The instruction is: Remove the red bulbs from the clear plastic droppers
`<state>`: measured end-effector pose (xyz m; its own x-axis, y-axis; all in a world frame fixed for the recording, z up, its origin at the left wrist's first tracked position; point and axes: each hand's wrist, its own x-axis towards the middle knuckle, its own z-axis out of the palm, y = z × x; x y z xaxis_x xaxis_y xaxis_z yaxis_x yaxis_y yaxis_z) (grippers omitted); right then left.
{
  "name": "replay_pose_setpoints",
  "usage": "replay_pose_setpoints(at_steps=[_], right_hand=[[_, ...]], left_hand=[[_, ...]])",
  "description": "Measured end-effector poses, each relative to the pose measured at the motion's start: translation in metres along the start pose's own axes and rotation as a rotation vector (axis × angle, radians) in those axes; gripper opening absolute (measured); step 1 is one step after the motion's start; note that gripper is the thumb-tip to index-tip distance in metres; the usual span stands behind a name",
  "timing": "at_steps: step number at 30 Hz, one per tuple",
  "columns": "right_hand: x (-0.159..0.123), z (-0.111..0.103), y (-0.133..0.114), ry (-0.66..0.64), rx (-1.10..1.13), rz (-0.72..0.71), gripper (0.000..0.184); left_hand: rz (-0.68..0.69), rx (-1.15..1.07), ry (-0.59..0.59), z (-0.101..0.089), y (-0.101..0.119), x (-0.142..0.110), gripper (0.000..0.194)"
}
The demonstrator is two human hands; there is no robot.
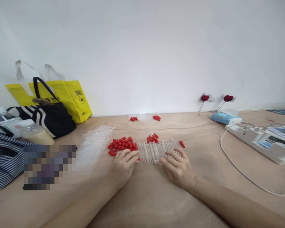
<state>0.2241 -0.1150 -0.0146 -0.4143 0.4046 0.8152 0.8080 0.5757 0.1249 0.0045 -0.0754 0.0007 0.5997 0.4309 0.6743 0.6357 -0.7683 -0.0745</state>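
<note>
A row of clear glass dropper tubes (148,153) lies side by side on the table between my hands. My left hand (124,164) is closed at the left end of the row, with a red rubber bulb (139,159) showing at its fingertips. From the right, my right hand (178,167) rests over the tubes, its thumb and finger pinched on the end of one glass tube (157,161). Beyond my left hand is a pile of red rubber bulbs (122,144). Several droppers fitted with red bulbs (153,138) lie just behind the row.
Clear zip bags (92,148) lie to the left, near a striped bag (4,164), a jar (38,133) and a yellow bag (78,101). A filled bag (144,117) lies by the wall. On the right are a tissue pack (225,117) and a power strip (258,142) with a trailing cable.
</note>
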Motion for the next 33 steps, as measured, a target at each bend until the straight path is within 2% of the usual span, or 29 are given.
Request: replay_pose_setpoints(at_steps=[3,7,13,17,19,22,27,29,33], right_hand=[[0.001,0.0,0.0,-0.063,0.02,0.05,0.019],[0.0,0.007,0.0,-0.186,0.116,0.187,0.024],[0.016,0.012,0.02,-0.275,0.193,0.515,0.019],[0.032,0.013,0.043,-0.441,0.221,0.792,0.016],[0.04,0.017,0.049,-0.528,0.243,0.861,0.018],[0.05,0.024,0.049,-0.621,0.231,0.849,0.025],[0.058,0.033,0.037,-0.687,0.191,0.801,0.033],[0.059,0.034,0.033,-0.741,0.128,0.769,0.031],[0.058,0.035,0.03,-0.807,0.067,0.728,0.026]], left_hand=[[-0.108,-0.108,-0.014,-0.002,-0.002,0.0,0.018],[-0.105,-0.232,-0.03,0.0,0.002,0.003,0.018],[-0.083,-0.25,-0.013,0.003,-0.002,0.003,0.025],[-0.098,-0.215,0.012,-0.001,-0.013,0.006,0.025],[-0.121,-0.178,0.022,-0.006,-0.022,0.007,0.024],[-0.19,-0.146,-0.032,-0.017,-0.037,0.008,0.021],[-0.401,-0.157,-0.335,-0.041,-0.055,0.007,0.012],[-0.435,-0.146,-0.421,-0.047,-0.059,0.006,0.011],[-0.436,-0.149,-0.436,-0.047,-0.066,0.004,0.004]])
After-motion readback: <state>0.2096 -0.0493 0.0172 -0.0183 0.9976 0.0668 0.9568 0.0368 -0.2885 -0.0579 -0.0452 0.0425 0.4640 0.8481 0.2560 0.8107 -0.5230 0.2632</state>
